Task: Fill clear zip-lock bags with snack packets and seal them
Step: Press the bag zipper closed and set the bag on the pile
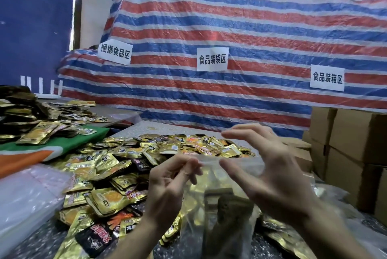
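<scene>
We have the bag (209, 181) at 6 o'clock, packed — it looks like thin, slick film, floppy and bottom-heavy. Our left hand (169, 183) pinches its rim; our right hand (278, 177), at 3 o'clock, is spread, gripping nothing. We'd take the stiffer zip strip — 2 ends.

The speckled desk (129, 129) carries a wide heap of gold snack packets (117, 166) at its middle; clear bags (27, 198) lie stacked at the left edge; a green-orange cloth (62, 145) behind them.
</scene>
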Motion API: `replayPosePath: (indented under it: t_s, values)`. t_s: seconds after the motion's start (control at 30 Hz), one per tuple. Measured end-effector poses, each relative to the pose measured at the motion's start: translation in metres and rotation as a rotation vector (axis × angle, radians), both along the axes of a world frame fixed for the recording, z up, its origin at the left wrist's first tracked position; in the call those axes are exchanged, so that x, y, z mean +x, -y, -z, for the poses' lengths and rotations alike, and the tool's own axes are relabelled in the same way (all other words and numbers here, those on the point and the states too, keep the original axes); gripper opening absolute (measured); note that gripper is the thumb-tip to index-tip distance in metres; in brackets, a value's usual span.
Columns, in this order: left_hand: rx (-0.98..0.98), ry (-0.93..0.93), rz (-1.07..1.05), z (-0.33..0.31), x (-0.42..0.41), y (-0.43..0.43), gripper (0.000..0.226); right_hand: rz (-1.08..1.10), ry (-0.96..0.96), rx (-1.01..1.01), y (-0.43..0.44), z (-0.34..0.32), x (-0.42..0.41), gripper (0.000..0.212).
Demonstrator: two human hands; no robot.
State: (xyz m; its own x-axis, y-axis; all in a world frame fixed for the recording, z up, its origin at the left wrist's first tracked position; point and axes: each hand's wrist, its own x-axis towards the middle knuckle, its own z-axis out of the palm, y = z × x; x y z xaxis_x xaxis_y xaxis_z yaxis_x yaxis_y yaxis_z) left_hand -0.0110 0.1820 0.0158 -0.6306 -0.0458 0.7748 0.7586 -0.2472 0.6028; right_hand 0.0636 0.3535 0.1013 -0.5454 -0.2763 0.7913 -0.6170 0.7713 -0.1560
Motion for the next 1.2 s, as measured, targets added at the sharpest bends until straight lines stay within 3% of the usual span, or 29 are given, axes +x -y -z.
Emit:
replayPosePath:
  t_s: [0.13, 0.2, 0.3, 0.43, 0.57, 0.73, 1.2]
  values:
    - [-0.035, -0.007, 0.003, 0.0, 0.0, 0.001, 0.019, 0.02, 0.329, 0.214, 0.029, -0.018, -0.022, 0.025]
    - [-0.064, -0.008, 0.007, 0.002, -0.003, 0.003, 0.021, -0.013, 0.387, 0.198, 0.03, -0.019, -0.029, 0.015]
    - [-0.128, -0.039, -0.011, 0.0, -0.005, 0.005, 0.021, -0.022, 0.445, 0.158, 0.029, -0.018, -0.032, 0.022]
    - [-0.168, -0.104, -0.072, -0.004, -0.005, 0.007, 0.022, -0.05, 0.458, 0.134, 0.031, -0.023, -0.03, 0.032]
    - [-0.167, -0.151, -0.086, -0.008, -0.003, 0.009, 0.022, -0.072, 0.454, 0.142, 0.034, -0.03, -0.024, 0.026]
    - [-0.125, -0.188, -0.041, -0.009, 0.001, 0.011, 0.038, -0.029, 0.385, 0.194, 0.038, -0.037, -0.013, 0.017]
    - [-0.1, -0.154, -0.12, -0.009, 0.014, 0.004, 0.023, -0.015, 0.461, 0.137, 0.027, -0.027, -0.004, 0.016]
